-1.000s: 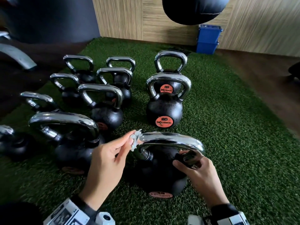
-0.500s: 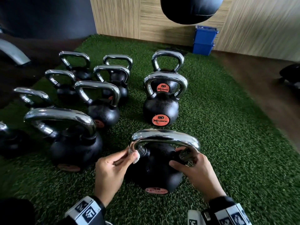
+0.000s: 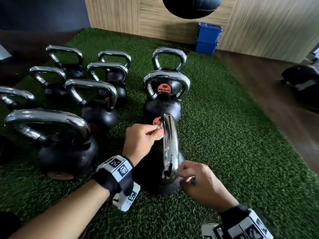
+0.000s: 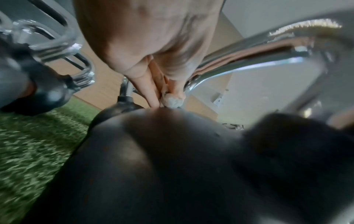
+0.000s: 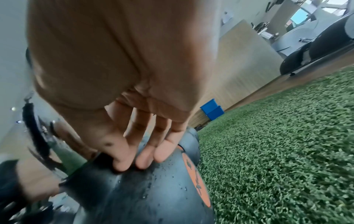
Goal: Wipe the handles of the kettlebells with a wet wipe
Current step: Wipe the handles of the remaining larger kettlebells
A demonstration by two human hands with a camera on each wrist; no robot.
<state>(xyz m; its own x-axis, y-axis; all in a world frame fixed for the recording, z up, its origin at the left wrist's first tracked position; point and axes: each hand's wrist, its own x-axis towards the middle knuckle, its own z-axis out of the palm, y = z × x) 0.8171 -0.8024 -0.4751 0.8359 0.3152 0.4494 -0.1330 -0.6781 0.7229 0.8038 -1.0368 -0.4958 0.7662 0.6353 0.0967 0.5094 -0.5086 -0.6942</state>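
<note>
The nearest black kettlebell (image 3: 155, 176) stands on the green turf (image 3: 233, 135), its chrome handle (image 3: 170, 145) turned edge-on to me. My left hand (image 3: 143, 140) pinches a small crumpled wet wipe (image 4: 172, 101) against the far end of that handle, just above the ball (image 4: 172, 166). My right hand (image 3: 198, 183) holds the near base of the handle. Its fingertips (image 5: 122, 159) press on the black ball (image 5: 153, 189) beside the orange label, and the thumb lies on the other side of the handle leg.
Several more chrome-handled kettlebells stand in rows to the left and ahead, the closest (image 3: 65, 149) by my left wrist and another (image 3: 164, 102) just beyond. A blue bin (image 3: 208, 38) sits by the wooden wall, and a black bag (image 3: 191, 6) hangs overhead. Open turf lies to the right.
The near kettlebell has turned about a quarter turn, so its handle now points away from me. My left hand with the wipe went to the far end, my right hand to the near base.
</note>
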